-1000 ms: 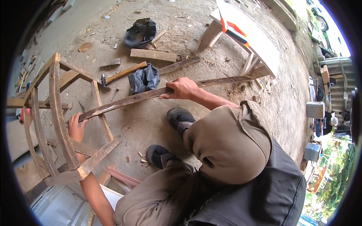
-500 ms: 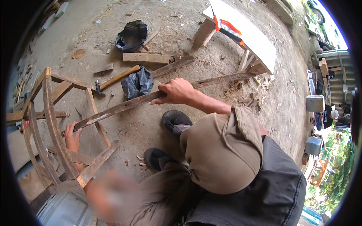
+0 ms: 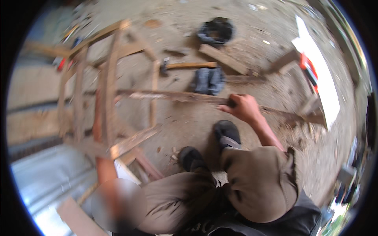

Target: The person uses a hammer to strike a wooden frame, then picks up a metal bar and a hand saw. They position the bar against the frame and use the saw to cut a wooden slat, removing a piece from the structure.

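A long, dark, weathered wooden strip (image 3: 177, 96) runs level across the middle, over the ground in front of my shoes. My right hand (image 3: 245, 107) is closed around it from above, right of centre. My left arm reaches up behind an upright of a slatted wooden frame (image 3: 109, 84) on the left. Of my left hand (image 3: 117, 99), only blurred fingertips show at the strip's left part, and the post hides the rest. The strip passes through the open side of the frame. Toward the right its far end meets a low bench (image 3: 328, 84) with a white top.
A hammer (image 3: 193, 65) with a wooden handle lies beyond the strip, beside a black plastic bag (image 3: 209, 80). Farther off are a black bucket-like bag (image 3: 215, 31) and a wood block (image 3: 222, 59). An orange-and-black handsaw (image 3: 309, 70) rests on the bench. Wood chips litter the dirt ground.
The view has turned, so the scene is rotated and shifted right, with more blur. The strip now looks level instead of slanted. My right hand keeps its grip; the frame post now covers my left hand.
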`<state>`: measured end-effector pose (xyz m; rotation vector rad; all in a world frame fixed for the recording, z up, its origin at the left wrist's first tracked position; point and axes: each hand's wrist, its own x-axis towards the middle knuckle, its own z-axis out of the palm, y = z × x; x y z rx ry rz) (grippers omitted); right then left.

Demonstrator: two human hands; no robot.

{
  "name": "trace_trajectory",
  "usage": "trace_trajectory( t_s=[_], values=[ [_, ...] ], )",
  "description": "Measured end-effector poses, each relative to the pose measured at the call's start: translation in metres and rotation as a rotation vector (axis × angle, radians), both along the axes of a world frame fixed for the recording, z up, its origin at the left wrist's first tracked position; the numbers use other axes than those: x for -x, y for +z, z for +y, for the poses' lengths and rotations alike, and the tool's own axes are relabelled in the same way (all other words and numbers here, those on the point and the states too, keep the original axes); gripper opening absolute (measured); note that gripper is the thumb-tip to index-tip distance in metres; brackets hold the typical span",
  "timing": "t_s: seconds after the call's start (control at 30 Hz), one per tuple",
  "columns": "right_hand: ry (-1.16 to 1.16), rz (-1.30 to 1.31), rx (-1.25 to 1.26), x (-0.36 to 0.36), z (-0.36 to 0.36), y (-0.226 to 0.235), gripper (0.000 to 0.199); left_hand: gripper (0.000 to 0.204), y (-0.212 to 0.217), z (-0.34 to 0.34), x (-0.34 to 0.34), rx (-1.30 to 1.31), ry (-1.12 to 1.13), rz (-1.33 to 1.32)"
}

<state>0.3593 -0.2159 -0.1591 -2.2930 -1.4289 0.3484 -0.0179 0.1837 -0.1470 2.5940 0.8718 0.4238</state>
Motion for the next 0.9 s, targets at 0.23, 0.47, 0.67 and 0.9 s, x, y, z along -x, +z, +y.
trace_trajectory(
  t_s=[0.23,0.47,0.67,0.9],
  values=[
    [0.062,-0.047,-0.039,-0.017,0.048,0.015,0.052,0.037,-0.009,0.002,0.006,0.010,-0.011,0.082],
    [0.063,-0.031,0.082,-0.051,0.042,0.024,0.046,0.038,-0.044,-0.015,-0.033,0.202,-0.035,0.092],
    [0.058,-0.104,0.086,-0.053,0.044,0.013,0.048,0.040,-0.067,-0.004,-0.032,0.350,-0.031,0.060],
    [0.077,-0.058,0.069,-0.047,0.040,0.003,0.047,0.041,-0.055,-0.009,-0.039,0.254,-0.073,0.175]
  ],
)
